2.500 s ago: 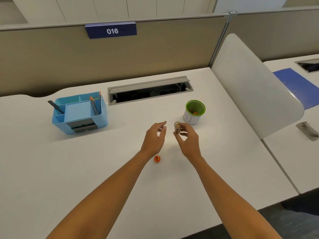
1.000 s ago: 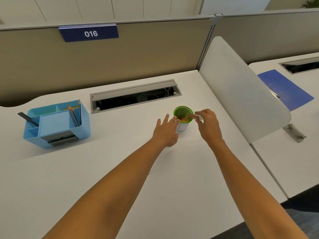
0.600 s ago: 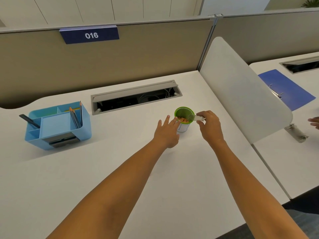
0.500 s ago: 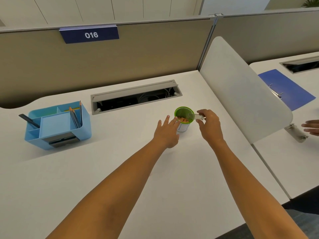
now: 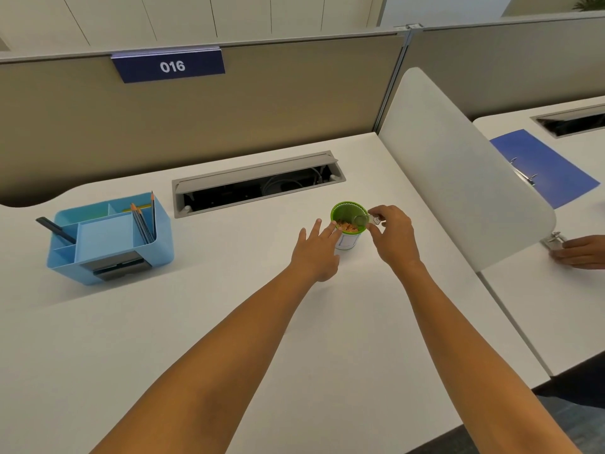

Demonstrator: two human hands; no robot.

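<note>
Your right hand (image 5: 393, 239) sits just right of the frame's centre, its grip closed in a pinch. Thumb and fingertips curl round a small clear vial (image 5: 361, 220), which lies tipped on its side with one end reaching over the right rim of the green-rimmed cup (image 5: 348, 242). The cup stands upright on the white tabletop (image 5: 229, 322) just above the middle of the frame, its white wall showing below the green collar. A heap of small orange pieces (image 5: 347, 227) lies inside it. Your left hand (image 5: 316, 253) comes in from the lower left with fingers straight and spread. Its grip is open and holds nothing, the fingertips resting against the cup's left side near the rim.

At the left of the frame a light blue organiser (image 5: 108, 237) stands on the tabletop, with pencils (image 5: 144, 221) upright in its right compartment. Above the cup, an open grey cable tray (image 5: 258, 183) is set into the tabletop. A blue sign (image 5: 168, 66) reading 016 hangs on the partition at upper left. A white divider panel (image 5: 458, 172) slants down the right side. Beyond it lies a blue binder (image 5: 546, 168), and at the right edge another person's hand (image 5: 579, 252) touches a metal clip (image 5: 553, 240).
</note>
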